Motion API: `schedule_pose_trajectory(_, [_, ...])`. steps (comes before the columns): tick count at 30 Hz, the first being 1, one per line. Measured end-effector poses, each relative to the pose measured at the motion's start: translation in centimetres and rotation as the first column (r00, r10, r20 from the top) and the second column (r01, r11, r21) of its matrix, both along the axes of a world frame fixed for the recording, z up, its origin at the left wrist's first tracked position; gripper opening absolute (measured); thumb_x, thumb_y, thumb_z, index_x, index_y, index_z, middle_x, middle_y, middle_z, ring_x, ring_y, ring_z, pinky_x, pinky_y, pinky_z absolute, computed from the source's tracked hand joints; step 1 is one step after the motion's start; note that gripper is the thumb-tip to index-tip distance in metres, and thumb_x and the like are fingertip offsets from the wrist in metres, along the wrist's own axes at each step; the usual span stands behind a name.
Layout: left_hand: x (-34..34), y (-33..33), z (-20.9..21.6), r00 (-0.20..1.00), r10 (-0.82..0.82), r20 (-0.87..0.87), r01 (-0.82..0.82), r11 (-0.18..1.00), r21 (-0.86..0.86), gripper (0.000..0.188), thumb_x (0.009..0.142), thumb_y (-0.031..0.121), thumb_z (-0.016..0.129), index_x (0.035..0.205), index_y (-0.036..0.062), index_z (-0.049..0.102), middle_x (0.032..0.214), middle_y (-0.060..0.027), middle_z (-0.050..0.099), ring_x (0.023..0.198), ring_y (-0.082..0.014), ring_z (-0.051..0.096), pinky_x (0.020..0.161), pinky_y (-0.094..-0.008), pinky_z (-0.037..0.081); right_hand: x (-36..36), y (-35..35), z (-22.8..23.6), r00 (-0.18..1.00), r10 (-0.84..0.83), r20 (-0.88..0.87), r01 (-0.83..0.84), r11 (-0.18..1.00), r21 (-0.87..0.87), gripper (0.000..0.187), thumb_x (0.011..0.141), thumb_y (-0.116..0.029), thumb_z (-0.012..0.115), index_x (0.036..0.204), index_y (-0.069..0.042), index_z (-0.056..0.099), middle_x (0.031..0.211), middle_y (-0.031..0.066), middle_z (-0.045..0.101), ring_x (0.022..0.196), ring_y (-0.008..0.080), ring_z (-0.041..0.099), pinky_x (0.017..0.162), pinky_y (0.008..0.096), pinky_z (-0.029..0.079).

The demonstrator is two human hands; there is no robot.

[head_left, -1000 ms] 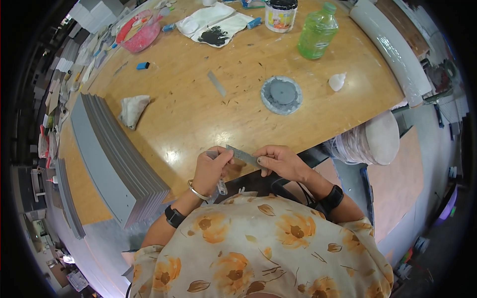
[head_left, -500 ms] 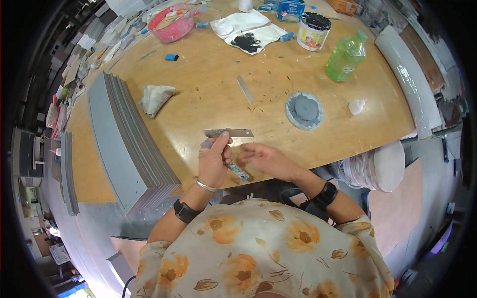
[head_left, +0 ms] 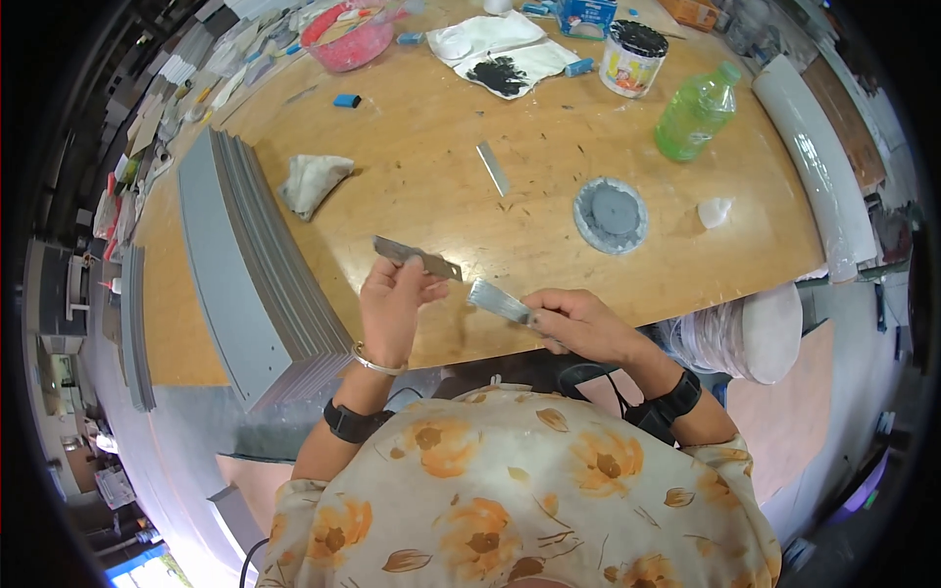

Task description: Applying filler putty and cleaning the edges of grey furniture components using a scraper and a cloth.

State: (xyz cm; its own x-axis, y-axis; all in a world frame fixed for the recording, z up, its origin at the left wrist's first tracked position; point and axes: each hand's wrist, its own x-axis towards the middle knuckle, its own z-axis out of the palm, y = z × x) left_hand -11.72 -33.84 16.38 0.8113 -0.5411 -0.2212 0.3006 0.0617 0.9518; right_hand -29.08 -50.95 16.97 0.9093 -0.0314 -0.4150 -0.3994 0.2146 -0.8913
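My left hand (head_left: 388, 309) pinches a flat metal strip (head_left: 438, 266), with a hole near its right end, above the table's near side. In my right hand (head_left: 588, 325) is a putty knife (head_left: 499, 301) whose blade looks coated in grey. Its blade points left toward the strip, with a small gap between them. Most of its handle is hidden by my fingers. Farther off lies a second metal strip (head_left: 493, 169). To its right rests a round disc (head_left: 588, 233) smeared with grey paste.
A stack of grey panels (head_left: 230, 284) stands at left, beside a crumpled cloth (head_left: 319, 184). A green bottle (head_left: 694, 122), an open tub with black contents (head_left: 629, 73), a stained white cloth (head_left: 529, 54) and a pink bowl (head_left: 348, 49) occupy the far side. A plastic-wrapped roll (head_left: 809, 147) lies along the right edge.
The putty knife has passed from my left hand to my right. My left hand has moved left with the strip, which now slants down to the right. The view has shifted slightly.
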Motion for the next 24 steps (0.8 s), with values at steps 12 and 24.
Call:
schedule_pose_trajectory(12, [-2.8, -0.2, 0.5, 0.974, -0.209, 0.086, 0.191, 0.964, 0.183, 0.026, 0.091, 0.004, 0.051, 0.115, -0.0042, 0.053, 0.099, -0.0093, 0.064, 0.083, -0.0143, 0.065, 0.067, -0.0246, 0.056, 2.0, 1.0, -0.5, 1.000, 0.002, 0.026, -0.001, 0.999, -0.050, 0.020, 0.091, -0.010, 0.043, 0.107, -0.001, 0.051, 0.069, 0.0016, 0.055, 0.052, 0.0070, 0.052, 0.048, 0.0203, 0.043])
schedule_pose_trajectory(24, [-2.6, 0.4, 0.6, 0.958, -0.285, 0.034, 0.271, 0.938, 0.214, 0.017, 0.090, 0.004, 0.051, 0.105, -0.0031, 0.056, 0.093, -0.0093, 0.066, 0.081, -0.0159, 0.066, 0.061, -0.0253, 0.055, 2.8, 1.4, -1.2, 0.994, 0.012, 0.104, -0.016, 0.999, 0.040, 0.021, 0.091, -0.011, 0.045, 0.107, 0.000, 0.050, 0.068, 0.0003, 0.055, 0.052, 0.0068, 0.052, 0.046, 0.0206, 0.041])
